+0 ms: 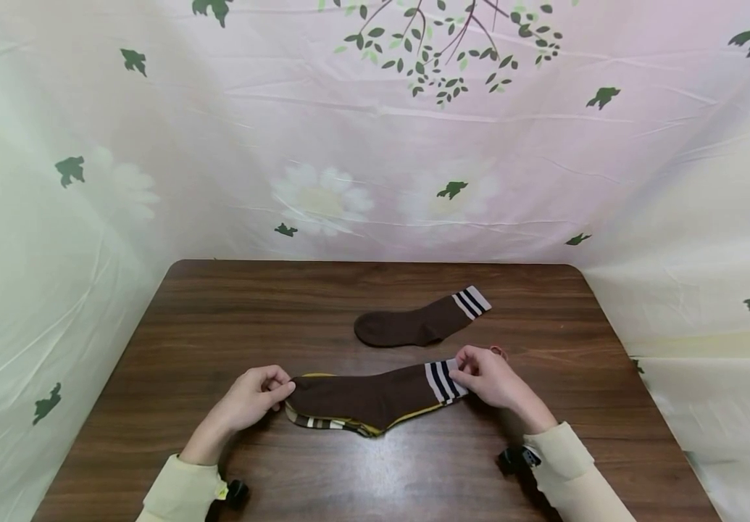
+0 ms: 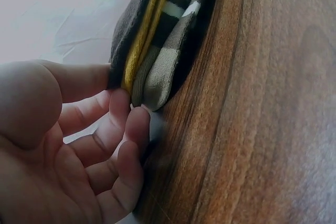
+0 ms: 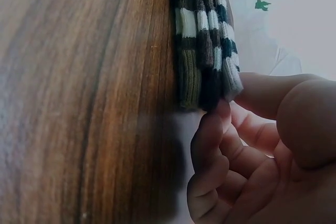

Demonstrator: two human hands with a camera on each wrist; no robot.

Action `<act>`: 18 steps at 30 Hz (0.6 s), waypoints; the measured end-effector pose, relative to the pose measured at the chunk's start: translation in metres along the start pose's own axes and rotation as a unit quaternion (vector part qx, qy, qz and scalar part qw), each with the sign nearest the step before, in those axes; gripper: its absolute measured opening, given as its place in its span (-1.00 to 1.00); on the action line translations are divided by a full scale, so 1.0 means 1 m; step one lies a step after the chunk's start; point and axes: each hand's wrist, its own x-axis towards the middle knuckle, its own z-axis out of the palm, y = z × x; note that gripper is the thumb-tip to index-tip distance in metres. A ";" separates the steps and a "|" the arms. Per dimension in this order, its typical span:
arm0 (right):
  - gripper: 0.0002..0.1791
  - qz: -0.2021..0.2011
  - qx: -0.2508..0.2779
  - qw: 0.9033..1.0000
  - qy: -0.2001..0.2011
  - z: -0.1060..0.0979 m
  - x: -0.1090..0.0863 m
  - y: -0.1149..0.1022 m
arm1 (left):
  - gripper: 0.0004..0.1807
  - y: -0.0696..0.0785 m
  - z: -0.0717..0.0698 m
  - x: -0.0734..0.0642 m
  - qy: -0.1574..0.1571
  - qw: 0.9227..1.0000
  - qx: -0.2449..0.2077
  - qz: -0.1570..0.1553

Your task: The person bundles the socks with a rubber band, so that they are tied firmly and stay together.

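A dark brown sock (image 1: pixel 361 391) with a white-and-black striped cuff lies on top of a small stack in the head view. Under it show the edges of a yellow sock (image 2: pixel 142 40) and a multicoloured striped sock (image 2: pixel 164 69). My left hand (image 1: pixel 251 397) pinches the brown sock's toe between thumb and fingers, its fingertips against the layers below. At the other end, my right hand (image 1: pixel 488 378) pinches the cuff, thumb on top; the layered cuffs (image 3: pixel 231 80) hang together beside the fingertips in the right wrist view.
Behind the stack, a matching brown sock (image 1: pixel 407 328) lies flat, toe to the left. The brown wooden table (image 1: pixel 244 304) runs back to a pale printed cloth (image 1: pixel 375 145) that encloses it on the far side and both flanks.
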 end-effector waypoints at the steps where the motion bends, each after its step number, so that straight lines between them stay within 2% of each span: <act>1: -0.85 -0.001 -0.001 1.000 0.000 0.000 0.000 0.000 | -0.86 0.000 0.000 0.000 0.001 1.000 0.000 0.000; 18: -0.82 -0.007 -0.005 1.000 0.019 -0.002 -0.001 0.000 | -0.84 0.000 0.001 0.000 0.013 1.000 -0.011 -0.003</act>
